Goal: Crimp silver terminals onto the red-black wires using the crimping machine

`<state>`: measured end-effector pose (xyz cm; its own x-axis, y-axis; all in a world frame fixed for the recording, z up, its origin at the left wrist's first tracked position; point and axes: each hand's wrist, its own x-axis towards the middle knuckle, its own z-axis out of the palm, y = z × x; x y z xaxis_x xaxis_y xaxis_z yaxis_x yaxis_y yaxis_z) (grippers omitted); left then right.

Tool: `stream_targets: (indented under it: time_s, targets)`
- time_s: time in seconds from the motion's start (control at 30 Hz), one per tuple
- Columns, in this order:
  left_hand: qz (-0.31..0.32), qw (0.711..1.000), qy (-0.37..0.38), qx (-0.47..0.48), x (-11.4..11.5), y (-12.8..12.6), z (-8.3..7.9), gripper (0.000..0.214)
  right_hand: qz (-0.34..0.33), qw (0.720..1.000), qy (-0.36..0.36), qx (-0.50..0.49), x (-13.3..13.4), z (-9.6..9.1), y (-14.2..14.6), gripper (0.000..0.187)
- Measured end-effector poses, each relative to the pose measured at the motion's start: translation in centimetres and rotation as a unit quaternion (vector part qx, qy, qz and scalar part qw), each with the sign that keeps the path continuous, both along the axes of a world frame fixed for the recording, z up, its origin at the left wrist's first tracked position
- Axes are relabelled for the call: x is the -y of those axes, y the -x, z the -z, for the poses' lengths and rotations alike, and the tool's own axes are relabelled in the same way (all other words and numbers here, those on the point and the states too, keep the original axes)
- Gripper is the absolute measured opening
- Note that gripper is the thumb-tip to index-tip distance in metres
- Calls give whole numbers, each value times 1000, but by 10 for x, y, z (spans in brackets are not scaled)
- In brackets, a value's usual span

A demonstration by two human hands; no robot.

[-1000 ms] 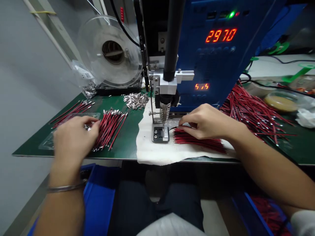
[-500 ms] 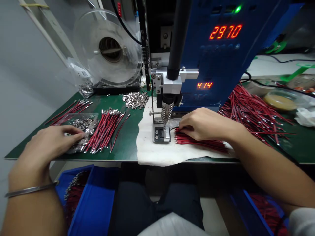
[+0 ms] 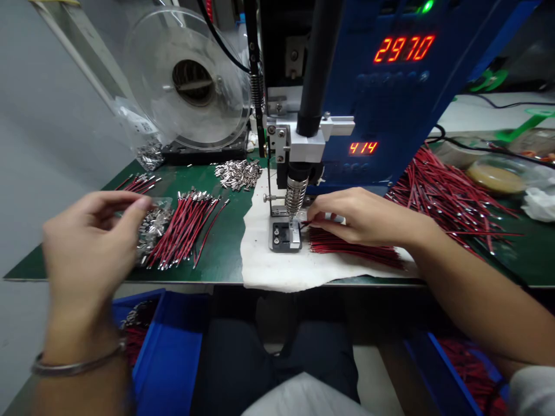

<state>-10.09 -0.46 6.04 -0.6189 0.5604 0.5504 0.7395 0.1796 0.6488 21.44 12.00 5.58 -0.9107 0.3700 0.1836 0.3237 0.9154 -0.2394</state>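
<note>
My right hand [image 3: 359, 216] pinches the end of a dark red wire [image 3: 307, 223] beside the small black and silver fixture [image 3: 285, 236]. Just above that fixture stands the coiled spring of a soldering iron [image 3: 296, 196]. Under my right hand lies a neat bundle of red and black wires [image 3: 355, 251] on a white cloth [image 3: 273, 274]. My left hand [image 3: 97, 248] is raised over a clear bag of small metal connectors [image 3: 154, 231], its thumb and forefinger together. Whatever they hold is too small to make out. Right of the bag lie red wires with metal ends [image 3: 184, 228].
A pile of loose connectors [image 3: 238, 174] lies left of the iron. Behind it stands a clear reel [image 3: 191, 81]. The blue machine [image 3: 368, 104] has red digits lit. A tangle of red wires [image 3: 442, 196] lies at right. Blue bins [image 3: 177, 341] stand below the table edge.
My left hand has lifted off the bag of connectors, blurred by motion. My right hand has shifted slightly left with the wire, toward the fixture. The digits are unchanged.
</note>
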Motion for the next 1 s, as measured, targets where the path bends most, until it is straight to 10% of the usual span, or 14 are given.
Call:
stream_targets:
  time_s: [0.2, 0.43, 1.0]
  targets:
    - [231, 928, -110, 271, -22, -76, 25, 17, 0, 999, 41, -2, -2, 4, 3, 16]
    - [324, 841, -74, 428, -45, -121, 55, 23, 22, 999, 25, 39, -3, -2, -2, 14]
    - [337, 829, -62, 441, -36, -125, 68, 22, 3, 995, 85, -55, 3, 10, 8, 16]
